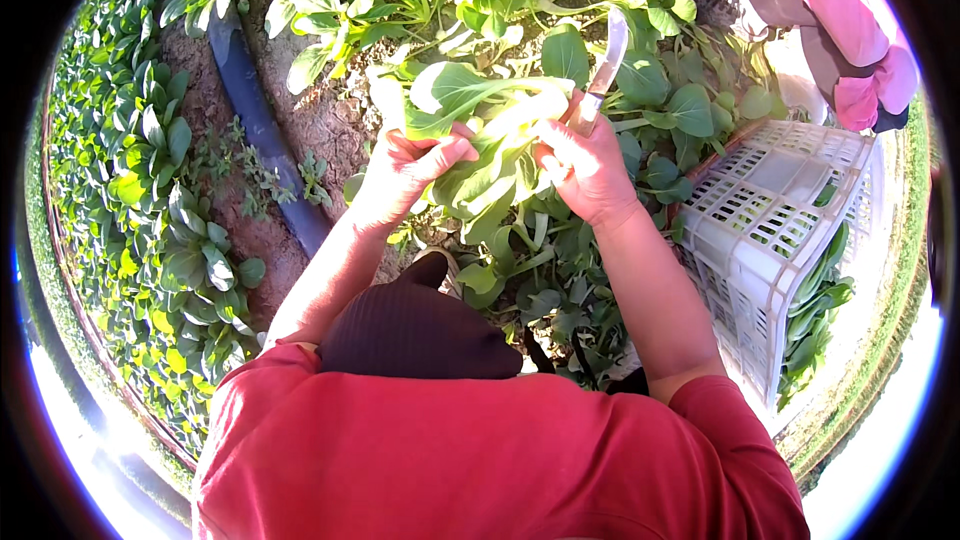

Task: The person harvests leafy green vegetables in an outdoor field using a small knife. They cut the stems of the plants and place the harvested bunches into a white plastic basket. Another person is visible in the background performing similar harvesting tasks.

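Both hands are raised in front of the body at a head of leafy greens (487,135), whose pale stalks are washed out by sun. My left hand (412,165) pinches leaves at its left side between thumb and fingers. At the other side, my right hand (585,157) touches the stalks and holds a knife with a curved metal blade (611,52), its tip pointing up and away. The knife's handle lies between thumb and fingers. Below the hands are more leafy plants (525,240) and cut or loose leaves, partly in shade.
A white slatted plastic crate (750,217) with greens in it lies tilted at the right. A dark blue hose (259,112) runs over bare soil at the left, beside a dense bed of greens (150,187). Another person in pink sleeves (847,15) is at the upper right.
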Motion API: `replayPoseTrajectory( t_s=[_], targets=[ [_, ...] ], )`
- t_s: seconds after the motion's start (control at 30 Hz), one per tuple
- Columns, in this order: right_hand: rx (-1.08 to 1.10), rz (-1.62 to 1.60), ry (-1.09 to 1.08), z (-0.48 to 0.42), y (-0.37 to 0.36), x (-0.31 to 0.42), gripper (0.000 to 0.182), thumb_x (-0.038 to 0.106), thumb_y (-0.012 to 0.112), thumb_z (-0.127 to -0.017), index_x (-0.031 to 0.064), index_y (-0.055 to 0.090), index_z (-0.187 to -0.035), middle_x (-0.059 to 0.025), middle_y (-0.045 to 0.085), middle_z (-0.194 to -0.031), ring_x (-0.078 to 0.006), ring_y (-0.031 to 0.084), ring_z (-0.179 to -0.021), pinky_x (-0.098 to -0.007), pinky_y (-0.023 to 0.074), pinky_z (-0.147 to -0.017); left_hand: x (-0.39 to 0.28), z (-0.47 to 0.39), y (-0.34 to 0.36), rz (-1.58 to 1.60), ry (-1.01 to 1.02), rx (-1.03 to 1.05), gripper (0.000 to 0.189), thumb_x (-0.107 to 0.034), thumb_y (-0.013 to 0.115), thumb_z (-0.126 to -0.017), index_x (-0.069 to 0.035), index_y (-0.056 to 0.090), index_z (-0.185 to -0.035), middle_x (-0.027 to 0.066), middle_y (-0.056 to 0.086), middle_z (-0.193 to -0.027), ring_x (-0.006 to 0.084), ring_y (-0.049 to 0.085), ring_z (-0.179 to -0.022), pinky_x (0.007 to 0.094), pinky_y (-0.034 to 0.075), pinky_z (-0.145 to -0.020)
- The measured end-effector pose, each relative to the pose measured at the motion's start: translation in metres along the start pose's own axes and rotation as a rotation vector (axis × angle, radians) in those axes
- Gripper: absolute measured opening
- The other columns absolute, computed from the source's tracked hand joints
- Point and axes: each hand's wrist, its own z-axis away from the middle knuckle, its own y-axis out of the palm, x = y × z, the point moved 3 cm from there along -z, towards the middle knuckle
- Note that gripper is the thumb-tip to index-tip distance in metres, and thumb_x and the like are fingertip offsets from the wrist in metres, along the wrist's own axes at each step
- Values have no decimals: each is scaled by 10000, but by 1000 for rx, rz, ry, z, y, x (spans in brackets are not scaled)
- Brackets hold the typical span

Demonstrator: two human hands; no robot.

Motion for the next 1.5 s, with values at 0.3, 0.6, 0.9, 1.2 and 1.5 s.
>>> replayPoseTrajectory(
  t_s=[0.3, 0.6, 0.9, 1.2, 1.5],
  targets=[
    [-221, 540, -222, 27, -3, 21, 510, -19, 736, -803, 55, 548, -1271, -1, 601, -920, -71, 569, -801, -245, 513, -776, -37, -11, 3, -925, 549, -194, 349, -182, 748, -829, -24, 601, -1103, 107, 632, -1106, 215, 601, -1026, 336, 468, -908],
    [-164, 182, 82, 46, -4, -4, 402, 67, 688, -858, 35, 555, -1236, -8, 598, -880, -73, 508, -655, -220, 389, -550, 12, -13, 64, -851, 130, 186, 734, -284, 863, -697, -62, 479, -1282, 151, 631, -1102, 245, 646, -988, 380, 512, -848],
    [-242, 497, 46, 47, -5, -9, 373, 87, 729, -839, 39, 597, -1184, -7, 612, -885, -74, 532, -711, -217, 418, -597, 23, -13, 57, -815, 289, 170, 526, -286, 774, -759, -56, 567, -1184, 116, 630, -961, 241, 632, -883, 365, 506, -787],
    [-167, 665, 126, 18, -27, -4, 233, 145, 638, -913, 55, 525, -1096, 0, 560, -817, -52, 468, -617, -209, 375, -525, -8, -47, 17, -1063, 73, 137, 354, -208, 738, -750, -83, 659, -1072, 113, 689, -930, 253, 670, -852, 346, 524, -755],
    [-133, 784, 158, -69, -12, -40, 257, 200, 604, -913, 4, 560, -1074, -58, 601, -787, -131, 589, -671, -308, 486, -570, -51, -158, -58, -2006, 241, -198, 186, -33, 633, -770, -69, 692, -943, 33, 534, -1324, 263, 656, -980, 386, 567, -776]
  ],
)
